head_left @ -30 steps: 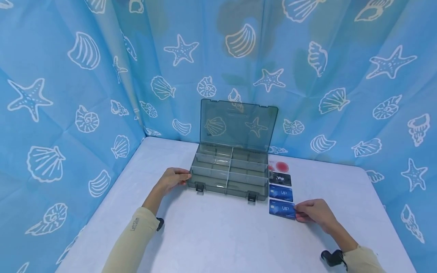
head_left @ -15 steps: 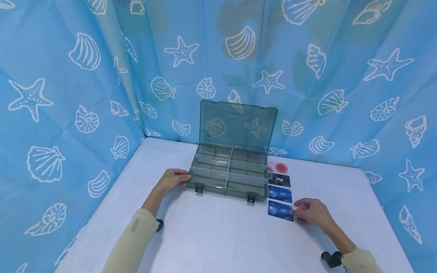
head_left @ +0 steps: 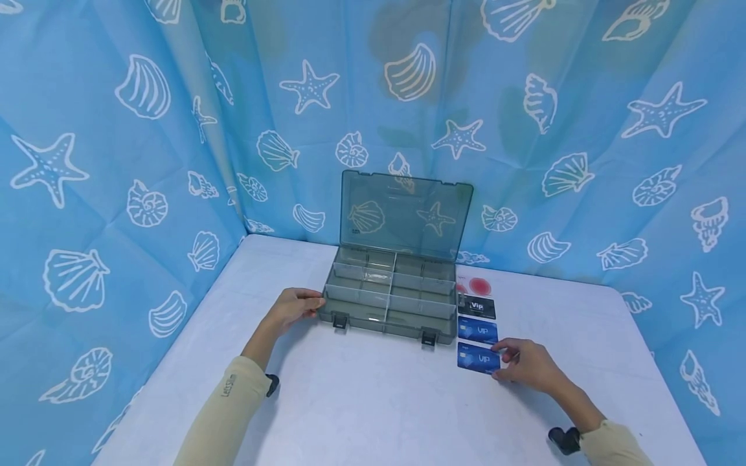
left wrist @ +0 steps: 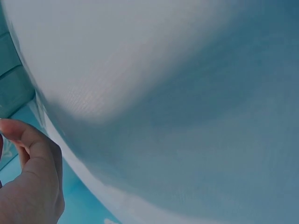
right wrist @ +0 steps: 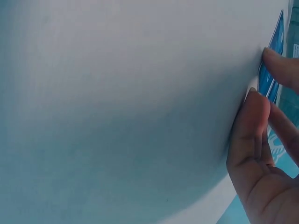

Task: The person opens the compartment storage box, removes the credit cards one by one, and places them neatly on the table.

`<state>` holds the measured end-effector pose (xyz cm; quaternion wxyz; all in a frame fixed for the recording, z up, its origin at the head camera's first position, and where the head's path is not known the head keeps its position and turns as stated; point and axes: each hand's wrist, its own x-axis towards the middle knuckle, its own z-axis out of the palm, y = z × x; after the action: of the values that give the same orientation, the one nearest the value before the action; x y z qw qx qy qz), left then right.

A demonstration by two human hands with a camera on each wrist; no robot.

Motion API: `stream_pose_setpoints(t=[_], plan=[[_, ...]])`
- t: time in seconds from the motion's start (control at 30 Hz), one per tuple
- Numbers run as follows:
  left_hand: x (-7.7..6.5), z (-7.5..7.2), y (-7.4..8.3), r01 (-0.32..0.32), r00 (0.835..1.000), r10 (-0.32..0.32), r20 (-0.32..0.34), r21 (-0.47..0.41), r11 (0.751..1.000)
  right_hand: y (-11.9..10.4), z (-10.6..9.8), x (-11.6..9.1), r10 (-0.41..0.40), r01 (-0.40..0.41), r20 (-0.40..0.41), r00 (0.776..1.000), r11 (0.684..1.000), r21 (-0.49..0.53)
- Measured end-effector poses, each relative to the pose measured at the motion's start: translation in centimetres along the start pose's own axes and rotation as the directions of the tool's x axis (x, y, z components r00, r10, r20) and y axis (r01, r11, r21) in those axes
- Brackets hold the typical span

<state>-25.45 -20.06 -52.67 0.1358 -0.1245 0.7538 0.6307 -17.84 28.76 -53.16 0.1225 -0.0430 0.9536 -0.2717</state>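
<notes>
A smoky grey plastic compartment box (head_left: 384, 321) stands on the white table, its see-through lid (head_left: 405, 213) raised. My left hand (head_left: 289, 309) holds the box's left front corner; its fingertips are cut off in the left wrist view. Along the box's right side runs a column of cards. At the near end lies a blue VIP card (head_left: 478, 358), and my right hand (head_left: 531, 366) pinches its right end, a fingertip at the far corner and the thumb at the near one. Just beyond are a second blue VIP card (head_left: 478, 329) and a black Vip card (head_left: 480, 307).
A white card with red circles (head_left: 480, 286) lies at the far end of the column, partly hidden by the box. Dividers (head_left: 389, 294) split the box into several compartments. A blue curtain (head_left: 315, 149) with shell prints hangs behind and beside the white table (head_left: 373, 401).
My right hand has shifted its hold on the near blue VIP card, from the middle of its right edge to both right corners. My left hand stays on the box.
</notes>
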Motion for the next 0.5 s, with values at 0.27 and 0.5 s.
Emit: stream_pose_setpoints(t=[0.27, 0.5], plan=[[0.1, 0.0, -0.2, -0.013, 1.000, 0.013, 0.016, -0.020, 1.000, 0.2, 0.0, -0.2, 0.001, -0.001, 0.001, 1.000, 1.000, 0.002], [-0.1, 1.0, 1.8, -0.199, 0.968, 0.247, -0.030, 0.505, 0.840, -0.8, -2.4, 0.5, -0.070, 0.061, -0.149, 0.986, 0.996, -0.064]])
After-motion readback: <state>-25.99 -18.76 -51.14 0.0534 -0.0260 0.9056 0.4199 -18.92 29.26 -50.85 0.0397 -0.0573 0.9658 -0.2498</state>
